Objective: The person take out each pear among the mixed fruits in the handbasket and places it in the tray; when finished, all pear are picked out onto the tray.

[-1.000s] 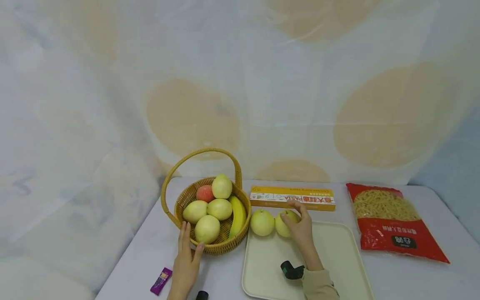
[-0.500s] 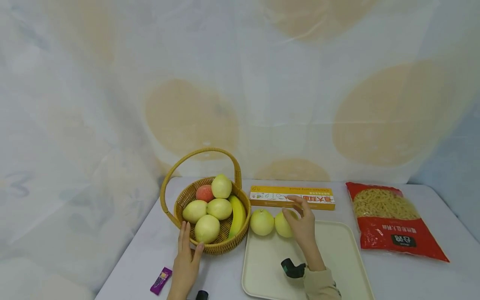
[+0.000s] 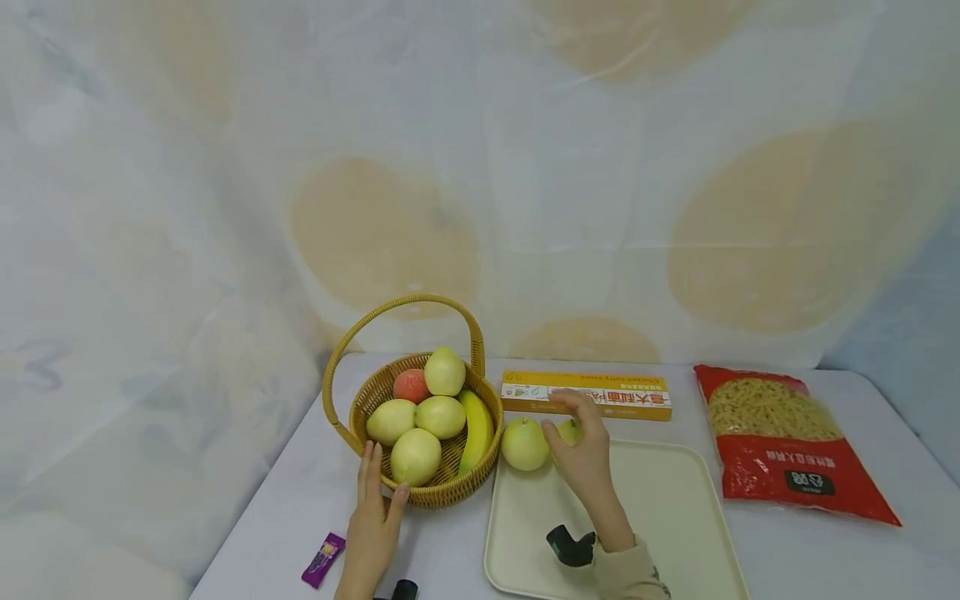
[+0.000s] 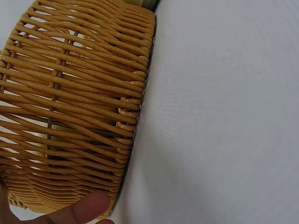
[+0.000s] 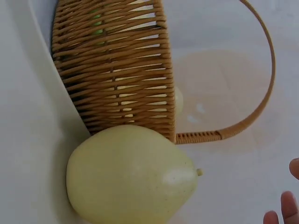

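Observation:
My left hand (image 3: 372,529) touches the near left side of a wicker basket (image 3: 446,498), its fingers extended along the rim. In the left wrist view, a fingertip (image 4: 91,206) lies against the basket's weave. Inside the basket are several pale yellow pears (image 3: 415,458), a red peach (image 3: 410,386) and a banana (image 3: 476,433). Over the tray's far left part, my right hand (image 3: 588,462) hovers with loosely bent, spread fingers. It partly hides one pear (image 3: 569,431). A second pear (image 3: 525,444) sits beside the basket. In the right wrist view, the fingertips (image 5: 288,205) show apart from a pear (image 5: 131,175).
A cream tray (image 3: 667,500) lies beneath the right arm. Behind it is a yellow pasta box (image 3: 585,408). At the right lies a red bag of pasta (image 3: 795,458). A small purple packet (image 3: 323,560) is left of my left hand.
My right hand has shifted slightly left, covering more of the right-hand pear. The left hand and the basket stay in place.

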A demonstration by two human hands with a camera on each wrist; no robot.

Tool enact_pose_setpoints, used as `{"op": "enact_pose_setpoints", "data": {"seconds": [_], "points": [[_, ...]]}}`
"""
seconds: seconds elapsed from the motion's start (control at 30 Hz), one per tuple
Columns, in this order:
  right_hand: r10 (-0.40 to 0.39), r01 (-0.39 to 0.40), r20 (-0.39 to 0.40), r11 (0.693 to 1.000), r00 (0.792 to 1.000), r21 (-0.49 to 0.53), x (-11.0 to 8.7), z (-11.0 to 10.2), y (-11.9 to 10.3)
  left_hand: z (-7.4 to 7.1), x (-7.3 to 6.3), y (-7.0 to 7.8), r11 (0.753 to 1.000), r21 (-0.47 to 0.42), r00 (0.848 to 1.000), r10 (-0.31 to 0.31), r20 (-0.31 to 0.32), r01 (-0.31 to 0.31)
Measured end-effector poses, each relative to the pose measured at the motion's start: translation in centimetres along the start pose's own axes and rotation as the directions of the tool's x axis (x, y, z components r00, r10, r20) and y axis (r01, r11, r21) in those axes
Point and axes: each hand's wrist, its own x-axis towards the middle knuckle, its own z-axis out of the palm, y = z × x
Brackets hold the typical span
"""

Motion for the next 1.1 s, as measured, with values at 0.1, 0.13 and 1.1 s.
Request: {"op": "enact_pose_setpoints", "data": {"seconds": [0.1, 0.13, 1.1], "points": [[0.020, -0.021, 0.021, 0.998, 1.000, 0.061, 0.0, 0.6, 0.9, 0.0, 0.1, 0.0, 1.000, -0.003, 1.000, 0.002, -0.007, -0.002], [0.023, -0.025, 0.030, 0.997, 0.999, 0.077, -0.1, 0.8, 1.3, -0.1, 0.1, 0.0, 1.000, -0.001, 1.000, 0.001, -0.008, -0.001], [0.029, -0.083, 0.540, 0.994, 0.841, 0.075, -1.5, 9.9, 0.3, 0.1, 0.0, 0.0, 1.000, 0.004, 1.000, -0.003, -0.009, 0.003]]}}
